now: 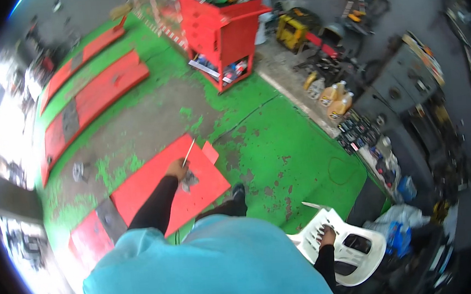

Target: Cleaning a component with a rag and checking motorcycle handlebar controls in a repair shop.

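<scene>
A thin, straight, pale stick point(189, 152) is gripped near its lower end in the left hand point(177, 170), slanting up and slightly to the right above a flat red ramp point(207, 177); its surface looks plain and light, though blur hides finer detail. Just below that hand is a crumpled grey rag point(190, 181), irregular in outline; whether it hangs from the fingers or lies on the red surface cannot be told. Off to the right, a white plastic chair point(334, 220) with a slotted panel and rounded outer edges stands angled on the green floor point(270, 172), the right hand point(326, 237) at its slots.
</scene>
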Action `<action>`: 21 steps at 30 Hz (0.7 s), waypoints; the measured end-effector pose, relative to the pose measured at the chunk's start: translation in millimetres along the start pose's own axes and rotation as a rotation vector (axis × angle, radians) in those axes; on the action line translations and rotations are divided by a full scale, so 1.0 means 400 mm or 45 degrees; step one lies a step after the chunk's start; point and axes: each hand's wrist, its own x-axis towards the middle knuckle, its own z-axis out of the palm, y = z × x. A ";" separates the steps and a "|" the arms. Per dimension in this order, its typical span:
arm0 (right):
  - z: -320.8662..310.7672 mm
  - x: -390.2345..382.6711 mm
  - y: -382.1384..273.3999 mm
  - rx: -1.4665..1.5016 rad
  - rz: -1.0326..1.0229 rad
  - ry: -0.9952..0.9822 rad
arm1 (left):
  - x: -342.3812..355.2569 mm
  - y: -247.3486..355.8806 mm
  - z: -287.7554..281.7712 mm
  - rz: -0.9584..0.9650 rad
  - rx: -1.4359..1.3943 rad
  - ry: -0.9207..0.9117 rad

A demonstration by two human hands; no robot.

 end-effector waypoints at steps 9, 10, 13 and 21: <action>0.232 0.302 -0.323 -0.508 -0.128 -0.475 | 0.037 -0.152 0.059 -0.860 -0.011 0.030; 0.238 0.332 -0.354 -0.556 -0.096 -0.496 | 0.007 -0.157 0.072 -0.938 -0.017 0.032; 0.285 0.420 -0.453 -0.660 -0.008 -0.545 | -0.076 -0.162 0.095 -1.110 -0.010 -0.050; 0.461 0.691 -0.693 -0.815 0.142 -0.585 | -0.176 -0.077 0.050 -1.680 -0.431 0.208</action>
